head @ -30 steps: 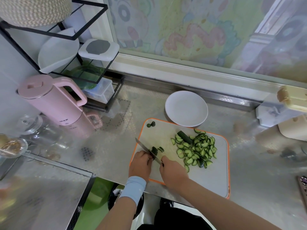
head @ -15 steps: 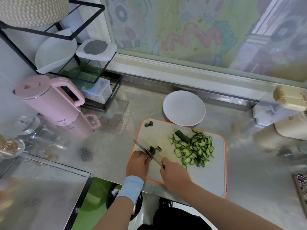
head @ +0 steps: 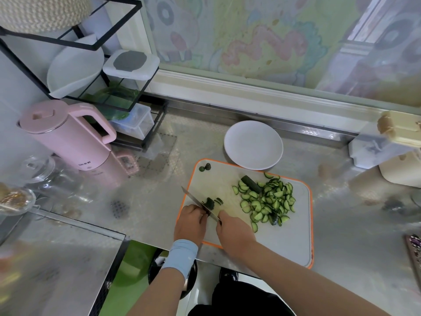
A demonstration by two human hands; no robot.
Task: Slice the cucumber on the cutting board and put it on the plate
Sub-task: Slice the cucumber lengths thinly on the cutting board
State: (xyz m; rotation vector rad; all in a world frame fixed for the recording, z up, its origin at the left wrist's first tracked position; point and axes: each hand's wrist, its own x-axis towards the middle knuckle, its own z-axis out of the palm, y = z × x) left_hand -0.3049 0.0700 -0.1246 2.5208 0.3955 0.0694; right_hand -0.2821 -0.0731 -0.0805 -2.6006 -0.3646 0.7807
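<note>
A grey cutting board (head: pixel 293 242) with an orange rim lies on the steel counter. My right hand (head: pixel 234 233) grips the handle of a knife (head: pixel 196 200), whose blade lies across a short dark green cucumber piece (head: pixel 209 203). My left hand (head: pixel 190 225) holds that piece from the near side with curled fingers. A few fresh slices (head: pixel 219 200) lie just right of the blade. A heap of half-moon slices (head: pixel 266 201) covers the board's middle, with a longer uncut piece (head: pixel 250 184) on it. Two cucumber ends (head: pixel 205 167) sit at the board's far left corner. The white plate (head: pixel 253 144) stands behind the board, bare.
A pink kettle (head: pixel 68 133) and a black wire rack (head: pixel 95 71) with containers stand at the back left. Glass jars (head: pixel 34 172) are at the left edge. Cream and white boxes (head: pixel 391 147) stand at the right. The window sill runs along the back.
The knife blade has shifted slightly along the cucumber piece and a few more slices lie beside it. Both hands stay at the board's near left corner.
</note>
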